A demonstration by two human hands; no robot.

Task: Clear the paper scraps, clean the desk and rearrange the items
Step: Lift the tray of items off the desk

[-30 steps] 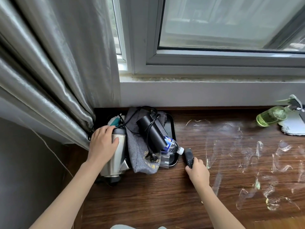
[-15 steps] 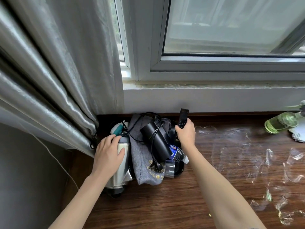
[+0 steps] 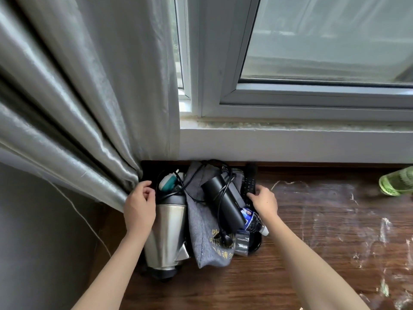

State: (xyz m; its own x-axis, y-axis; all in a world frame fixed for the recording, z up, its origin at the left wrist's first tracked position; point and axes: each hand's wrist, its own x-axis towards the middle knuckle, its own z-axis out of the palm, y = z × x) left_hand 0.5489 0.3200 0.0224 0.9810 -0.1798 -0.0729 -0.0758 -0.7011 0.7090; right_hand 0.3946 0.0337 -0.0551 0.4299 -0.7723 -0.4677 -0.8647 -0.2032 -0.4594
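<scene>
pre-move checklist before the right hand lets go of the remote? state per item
1. Right hand holds the remote: ok.
2. Remote fully settled flat on the tray: cannot tell, the pile hides its lower end.
3. Left hand steadies the kettle: not ok, it is beside the kettle at the curtain.
4. Water bottle inside the tray: not ok, its cap overhangs the rim.
5. Desk wiped: not ok, streaks and scraps remain.

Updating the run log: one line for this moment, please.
left hand: beside kettle, holds nothing | right hand: setting remote on tray | desk: streaked
</scene>
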